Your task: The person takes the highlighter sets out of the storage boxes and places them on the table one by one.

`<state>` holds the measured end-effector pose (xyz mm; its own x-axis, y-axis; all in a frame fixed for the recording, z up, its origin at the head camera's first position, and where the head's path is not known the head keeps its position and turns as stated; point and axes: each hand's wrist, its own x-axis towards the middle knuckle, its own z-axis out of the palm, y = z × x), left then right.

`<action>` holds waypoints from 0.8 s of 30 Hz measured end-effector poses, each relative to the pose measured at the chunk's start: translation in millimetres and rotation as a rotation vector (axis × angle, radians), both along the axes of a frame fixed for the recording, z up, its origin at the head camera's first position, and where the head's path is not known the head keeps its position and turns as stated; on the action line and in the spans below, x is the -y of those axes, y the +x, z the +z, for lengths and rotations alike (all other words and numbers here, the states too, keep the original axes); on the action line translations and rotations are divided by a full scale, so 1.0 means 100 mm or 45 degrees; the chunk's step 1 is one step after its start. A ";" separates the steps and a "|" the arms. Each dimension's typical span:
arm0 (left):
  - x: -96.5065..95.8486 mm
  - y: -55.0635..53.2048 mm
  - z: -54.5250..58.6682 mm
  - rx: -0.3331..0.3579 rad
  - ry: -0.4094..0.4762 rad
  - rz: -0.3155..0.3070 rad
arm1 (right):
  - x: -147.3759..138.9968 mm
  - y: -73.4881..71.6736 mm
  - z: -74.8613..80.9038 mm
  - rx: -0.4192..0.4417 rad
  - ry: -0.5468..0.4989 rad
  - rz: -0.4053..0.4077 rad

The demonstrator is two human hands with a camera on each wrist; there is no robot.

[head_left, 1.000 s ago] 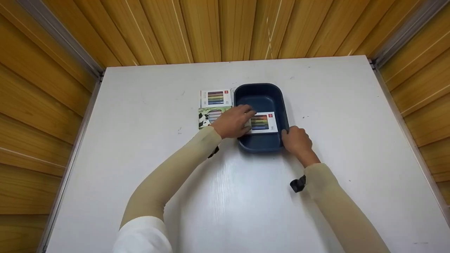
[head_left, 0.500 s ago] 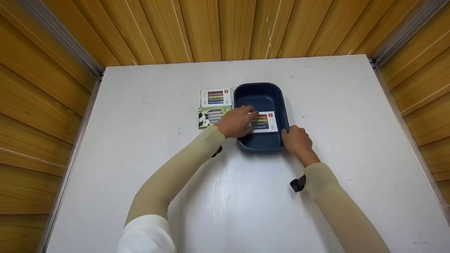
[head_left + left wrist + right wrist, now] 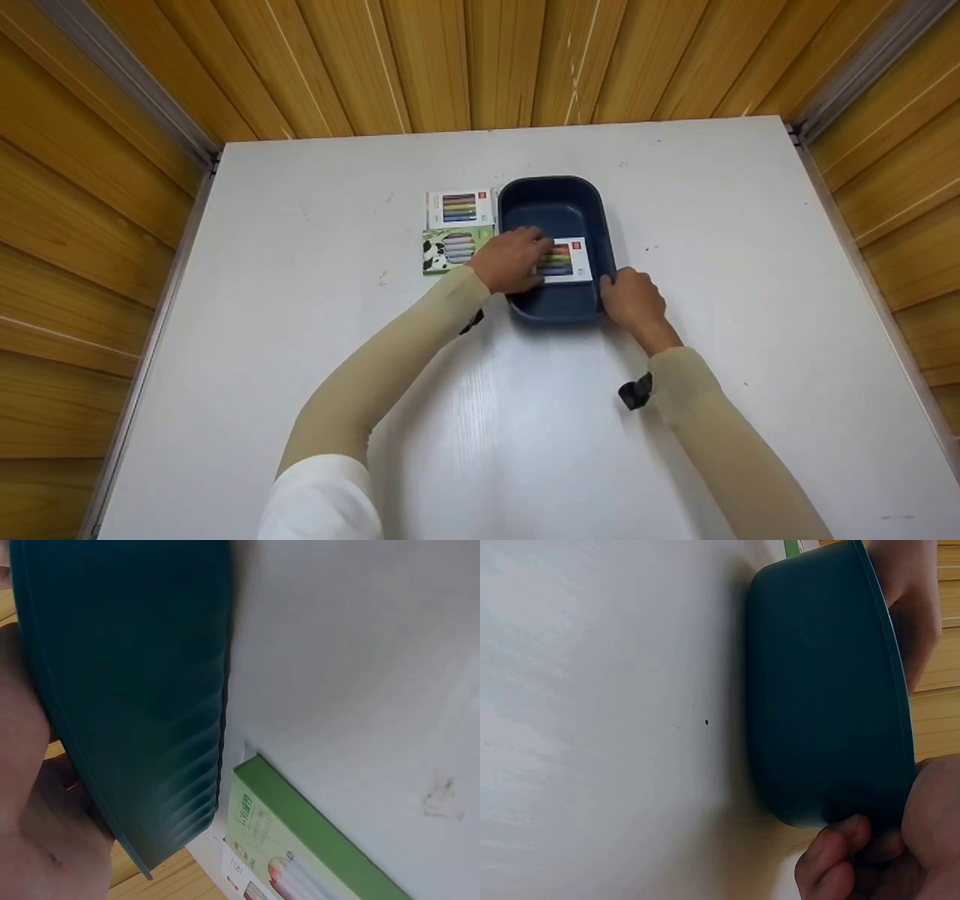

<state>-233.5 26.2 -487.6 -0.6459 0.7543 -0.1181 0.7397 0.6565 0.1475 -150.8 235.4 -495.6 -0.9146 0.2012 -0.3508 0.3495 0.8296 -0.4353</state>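
A dark blue plastic bin [image 3: 561, 306] stands on the white table in the head view. Inside it lies a white box of coloured pens [image 3: 579, 262] with a window in its front. My left hand [image 3: 510, 261] reaches over the bin's left rim and grips the left end of this box, fingers on the far edge and thumb on the near edge. At the near right corner, my right hand [image 3: 634, 300] holds the bin's rim, thumb inside and fingers curled beneath outside. The right wrist view shows those fingers [image 3: 832, 855] against the bin's outer wall [image 3: 821, 690].
Left of the bin lie two more boxes: a white pen box [image 3: 459, 209] and, nearer, a green panda box [image 3: 439, 255] partly behind my left hand. The left wrist view shows the green box [image 3: 300, 817] close to the bin's wall. Wooden panels [image 3: 502, 60] enclose the table.
My left hand and forearm have shifted slightly to the right, over the left end of the white box. The right hand and the bin have hardly moved.
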 end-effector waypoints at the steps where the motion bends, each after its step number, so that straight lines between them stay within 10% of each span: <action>1: -0.01 0.00 0.00 -0.004 -0.012 0.002 | 0.00 0.00 0.00 -0.003 0.000 0.003; 24: -0.17 -0.04 -0.05 -0.022 -0.109 0.036 | 0.01 0.00 0.00 -0.012 -0.015 -0.001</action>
<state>-237.3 42.7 -492.5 -0.6694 0.7232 -0.1702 0.7226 0.6870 0.0772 -150.7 234.5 -495.4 -0.9177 0.1975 -0.3448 0.3458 0.8242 -0.4485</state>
